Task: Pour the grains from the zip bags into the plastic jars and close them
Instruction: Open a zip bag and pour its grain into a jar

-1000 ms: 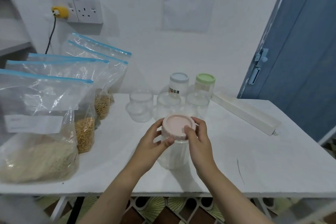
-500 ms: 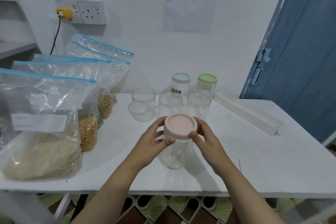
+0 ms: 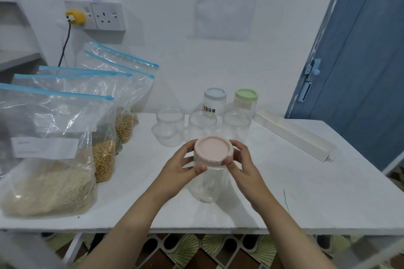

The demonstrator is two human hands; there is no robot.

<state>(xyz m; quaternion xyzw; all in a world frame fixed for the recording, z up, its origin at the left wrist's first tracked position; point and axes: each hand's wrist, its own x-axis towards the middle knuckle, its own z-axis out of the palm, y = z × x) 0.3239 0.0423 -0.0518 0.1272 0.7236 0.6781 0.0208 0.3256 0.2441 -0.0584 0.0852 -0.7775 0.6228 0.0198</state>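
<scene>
Head view: clear plastic jar [image 3: 207,183] stands upright at table [image 3: 306,199] centre, looks empty, pink lid [image 3: 213,150] on top. Left hand [image 3: 181,168] grips the lid rim from 9 o'clock, right hand [image 3: 242,168] from 3 o'clock, fingers curled tight on it. Three lidless jars [image 3: 202,125] at 12 o'clock, blue-lidded jar [image 3: 215,100] and green-lidded jar [image 3: 246,100] behind them. Zip bags [image 3: 54,137] of grain at 9 o'clock, zips closed.

Nothing can be read: the printed sheet [image 3: 228,0] on the wall, the front zip bag's white label [image 3: 44,148] and the blue-lidded jar's sticker [image 3: 209,109] are too blurred.
</scene>
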